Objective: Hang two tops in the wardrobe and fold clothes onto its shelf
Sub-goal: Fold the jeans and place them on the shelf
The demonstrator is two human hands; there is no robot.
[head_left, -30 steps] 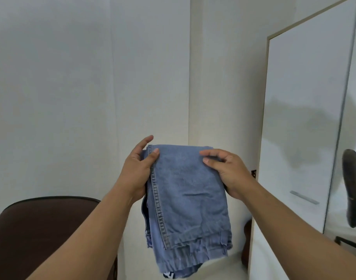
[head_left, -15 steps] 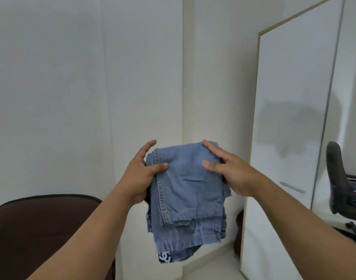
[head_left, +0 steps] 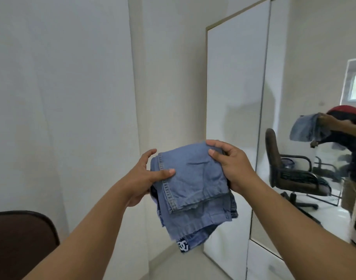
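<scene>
Two bare forearms reach up from the lower edge of the head view and meet on a folded pair of blue denim jeans (head_left: 193, 184), held in the air in front of the person, not resting on anything. The left hand (head_left: 141, 178) grips the jeans' left edge, thumb pressed flat on the top layer beside a stitched seam, the other fingers curled behind the cloth. The right hand (head_left: 231, 166) pinches the upper right corner, thumb on the front and fingers wrapped over the top fold. The denim is light and faded, doubled over several times so that the layers step down one below another; the lowest layer hangs loose and shows a dark label with white lettering at its bottom edge. At lower left is the rounded back of a dark brown chair (head_left: 21, 243). Beyond the jeans stands a plain white wall corner, and to the right the white wardrobe door (head_left: 235, 98), closed, with a mirror panel (head_left: 306, 93) next to it reflecting an office chair and the held jeans.
</scene>
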